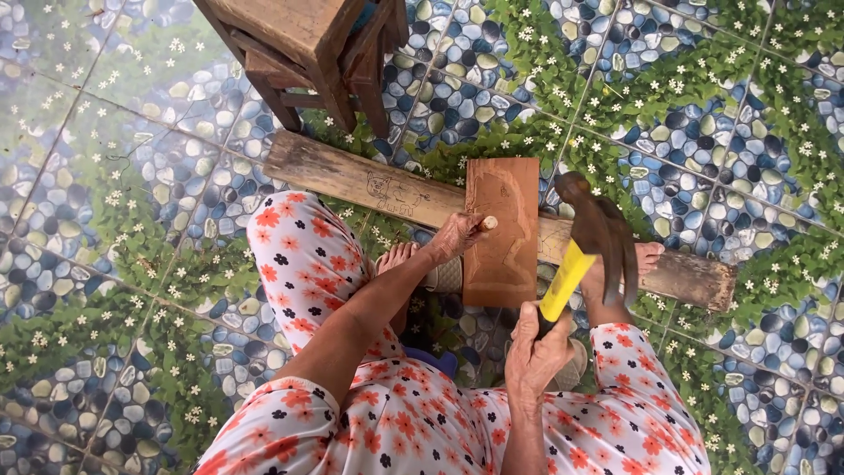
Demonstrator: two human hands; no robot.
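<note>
Floor tiles [132, 176] printed with pebbles, leaves and small white flowers fill the view from above; a wooden stool [312, 53] stands at the top edge. Seated person in floral clothing, seen from the head camera. A long weathered plank [352, 180] lies across the floor, and a small reddish board [501, 230] with a faint outline cut into it rests across the plank, which appears to serve as a raised, firm bed for the work. One foot [646, 257] rests on the plank, probably steadying it. The left hand [455, 236] sits at the board's left edge, fingers closed around a wooden-handled chisel [484, 224]; only the handle's butt end shows beyond the fingers, the blade being hidden, so its tip is presumably against the board. The right hand [536, 347] is wrapped tightly around the yellow grip of a hammer [598, 237], whose dark head is raised and blurred above the board's right side, just right of the chisel's butt.
</note>
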